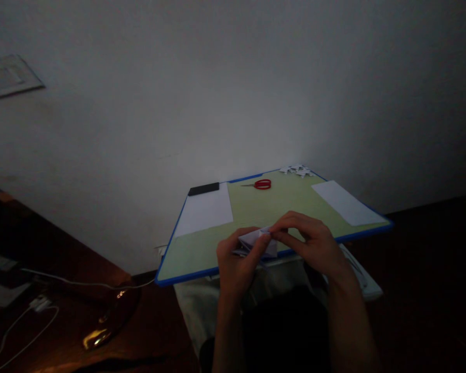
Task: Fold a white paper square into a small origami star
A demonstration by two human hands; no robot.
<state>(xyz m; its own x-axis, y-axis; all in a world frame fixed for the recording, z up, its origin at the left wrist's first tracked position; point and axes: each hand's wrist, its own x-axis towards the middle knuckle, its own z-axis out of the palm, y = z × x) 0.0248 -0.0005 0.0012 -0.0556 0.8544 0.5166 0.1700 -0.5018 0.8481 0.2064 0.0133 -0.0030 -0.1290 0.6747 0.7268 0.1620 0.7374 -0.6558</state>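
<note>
A folded piece of white paper (pixel 271 249) is held up over the near edge of the table, between my two hands. My left hand (pixel 238 261) is closed on its left side, the thumb pressed against the front. With thumb and index finger together, my right hand (pixel 308 241) pinches the paper's upper right corner. Several layers and flaps show at the paper's left; the fingers hide part of it. Beyond my hands, scissors with red handles (pixel 262 184) lie on the green tabletop, blades pointing left.
The blue-edged green table (pixel 194 259) stands against a wall. White sheets (pixel 205 210) lie at left, with a dark flat object (pixel 204 189) at their far edge. Another white sheet (pixel 347 203) lies at right. Small folded paper pieces (pixel 297 170) are heaped at the far right corner. White cables (pixel 81 284) run at lower left.
</note>
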